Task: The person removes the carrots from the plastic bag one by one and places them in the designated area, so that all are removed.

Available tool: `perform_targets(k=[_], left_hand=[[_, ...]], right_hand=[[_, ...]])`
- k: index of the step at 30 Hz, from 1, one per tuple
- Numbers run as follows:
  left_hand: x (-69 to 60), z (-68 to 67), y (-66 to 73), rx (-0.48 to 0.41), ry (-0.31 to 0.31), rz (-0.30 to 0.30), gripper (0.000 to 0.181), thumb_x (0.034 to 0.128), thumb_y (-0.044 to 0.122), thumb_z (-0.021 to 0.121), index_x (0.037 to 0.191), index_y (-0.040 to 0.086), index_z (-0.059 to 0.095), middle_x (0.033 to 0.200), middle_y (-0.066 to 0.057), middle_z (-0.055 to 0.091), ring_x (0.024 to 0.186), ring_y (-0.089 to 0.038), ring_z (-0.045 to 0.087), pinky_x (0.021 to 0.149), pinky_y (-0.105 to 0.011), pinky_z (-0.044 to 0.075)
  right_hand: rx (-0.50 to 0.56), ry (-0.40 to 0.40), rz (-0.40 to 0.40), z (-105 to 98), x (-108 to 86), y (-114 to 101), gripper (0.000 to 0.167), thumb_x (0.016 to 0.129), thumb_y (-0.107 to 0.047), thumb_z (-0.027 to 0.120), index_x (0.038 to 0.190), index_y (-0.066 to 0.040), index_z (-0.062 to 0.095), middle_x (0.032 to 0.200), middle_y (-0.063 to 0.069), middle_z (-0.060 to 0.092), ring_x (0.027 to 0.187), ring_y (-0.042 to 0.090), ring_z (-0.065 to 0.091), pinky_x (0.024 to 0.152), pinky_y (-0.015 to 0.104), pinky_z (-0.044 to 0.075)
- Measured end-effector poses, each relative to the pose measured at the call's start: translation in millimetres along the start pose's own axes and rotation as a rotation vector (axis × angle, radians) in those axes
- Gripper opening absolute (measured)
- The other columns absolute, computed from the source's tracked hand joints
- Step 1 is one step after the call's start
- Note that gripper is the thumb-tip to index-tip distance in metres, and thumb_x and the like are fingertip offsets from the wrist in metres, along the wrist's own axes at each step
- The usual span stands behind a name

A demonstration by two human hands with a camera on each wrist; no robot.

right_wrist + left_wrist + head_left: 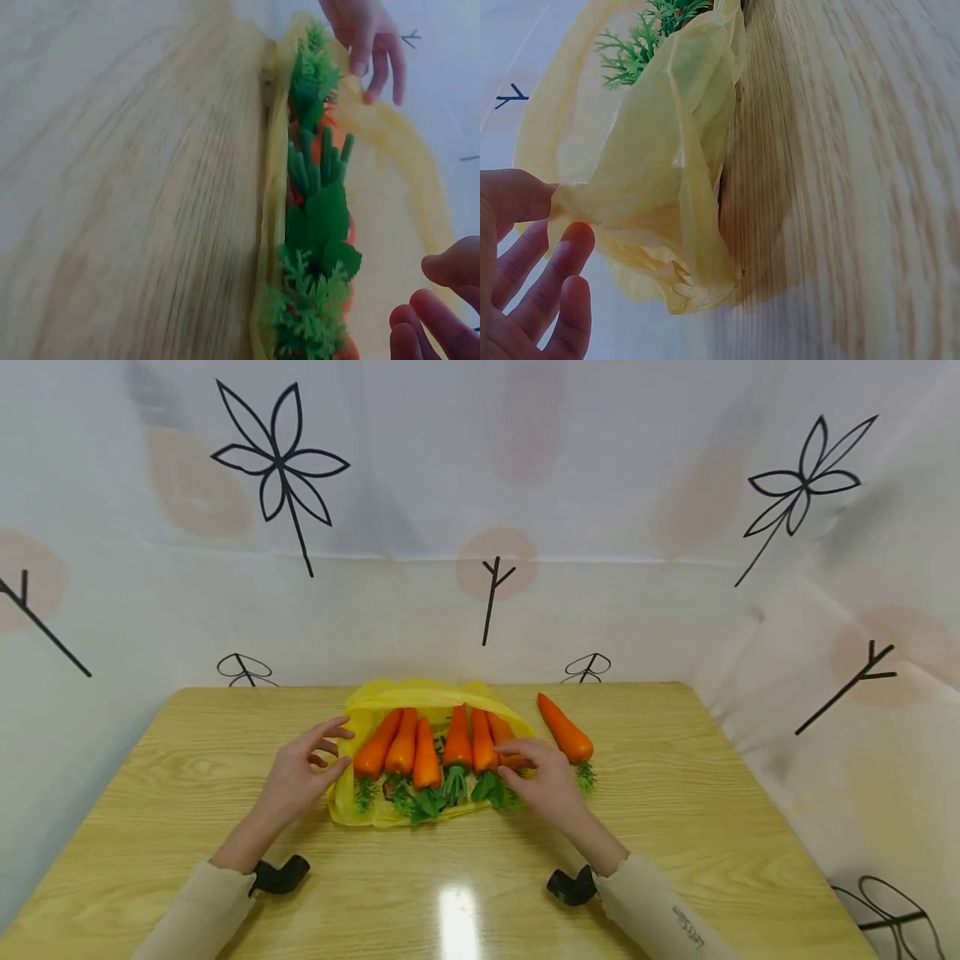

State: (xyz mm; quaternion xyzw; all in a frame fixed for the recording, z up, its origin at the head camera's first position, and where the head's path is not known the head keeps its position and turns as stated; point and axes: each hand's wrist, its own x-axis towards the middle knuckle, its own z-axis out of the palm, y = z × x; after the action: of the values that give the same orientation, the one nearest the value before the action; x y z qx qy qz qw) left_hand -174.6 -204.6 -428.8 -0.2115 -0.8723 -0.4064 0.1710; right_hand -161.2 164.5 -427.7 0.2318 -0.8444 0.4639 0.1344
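Several orange carrots [401,747] with green tops lie side by side in the opening of a yellow bag [341,797], tips toward the back. At the bag's left edge, my left hand [294,777] pinches the thin plastic between thumb and fingers, as the left wrist view shows on the bag [667,150]. My right hand [551,781] is over the bag's right side, beside the rightmost carrots. In the right wrist view its thumb and bent fingers [431,319] stand apart with nothing visible between them, near the green leaves [319,225].
One more carrot [564,731] lies outside the bag on the wooden table [450,877], just right of my right hand. A white cloth [420,618] with black plant drawings hangs behind the table and at its sides.
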Motion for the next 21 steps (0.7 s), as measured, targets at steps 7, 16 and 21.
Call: perform_targets(k=[7,16,21], left_hand=[[-0.4,-0.1,0.9,0.006,-0.007,0.005,0.059,0.0848,-0.004,0.075,0.139,0.007,0.056,0.111,-0.007,0.07,0.086,-0.024,0.066,0.067,-0.029,0.054],[0.3,0.3,1.9,0.003,-0.011,-0.006,0.058,0.0846,-0.005,0.075,0.138,0.007,0.057,0.112,-0.007,0.07,0.087,-0.023,0.066,0.067,-0.029,0.054],[1.8,0.5,3.6,0.0,-0.016,-0.015,0.058,0.0848,-0.005,0.075,0.139,0.007,0.056,0.112,-0.007,0.07,0.086,-0.022,0.065,0.068,-0.029,0.053]], right_hand=[[-0.08,-0.039,0.041,17.5,19.8,-7.3,0.03,0.085,-0.002,0.077,0.115,-0.005,0.073,0.109,0.009,0.071,0.075,0.022,0.06,0.063,0.033,0.05],[-0.124,-0.107,0.107,38.5,39.7,-7.4,0.033,0.087,-0.013,0.078,0.119,-0.008,0.072,0.116,0.006,0.069,0.096,0.024,0.065,0.076,0.04,0.052],[-0.151,-0.163,0.163,45.3,42.8,-6.8,0.038,0.087,-0.018,0.079,0.123,-0.009,0.07,0.124,0.007,0.066,0.115,0.029,0.06,0.093,0.046,0.049]])
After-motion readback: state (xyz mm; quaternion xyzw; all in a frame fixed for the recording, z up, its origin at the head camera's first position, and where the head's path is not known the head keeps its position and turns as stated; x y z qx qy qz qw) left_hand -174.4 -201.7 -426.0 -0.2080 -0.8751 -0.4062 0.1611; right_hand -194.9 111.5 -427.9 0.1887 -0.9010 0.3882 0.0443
